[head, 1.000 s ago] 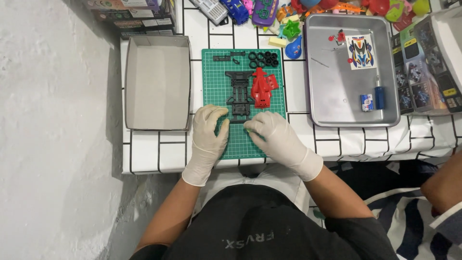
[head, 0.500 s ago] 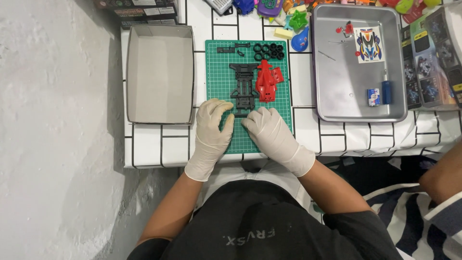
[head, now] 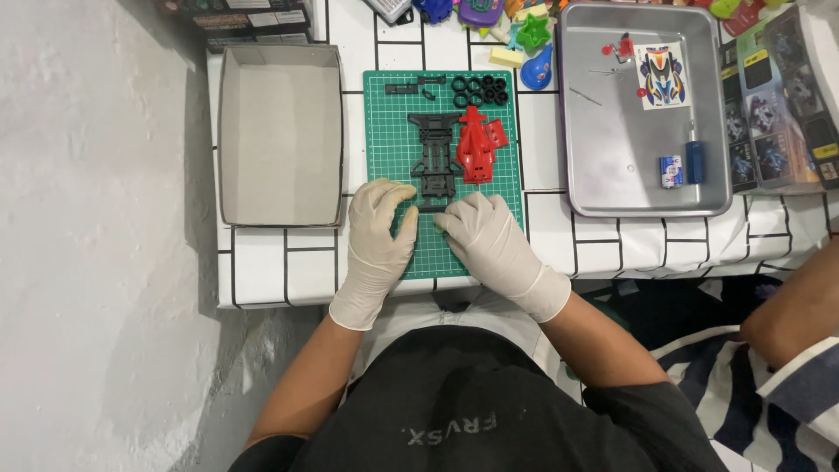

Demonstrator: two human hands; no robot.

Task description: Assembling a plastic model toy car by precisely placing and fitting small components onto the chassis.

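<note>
A green cutting mat (head: 391, 149) lies on the white tiled table. On it sit a black toy-car chassis (head: 435, 157), a red car body part (head: 476, 147) to its right, and several black tyres (head: 479, 89) at the far edge. My left hand (head: 378, 232) and my right hand (head: 486, 238), both in white gloves, rest on the near part of the mat. Their fingertips meet at the near end of the chassis. What, if anything, is pinched between the fingers is hidden.
An empty grey cardboard box (head: 278, 135) stands left of the mat. A metal tray (head: 612, 166) on the right holds a sticker sheet (head: 661, 76), a small blue tool and little parts. Colourful toys crowd the far edge. Another person's arm (head: 791, 306) is at the right.
The view has shifted slightly. Both hands stay at the near end of the chassis with small finger movements.
</note>
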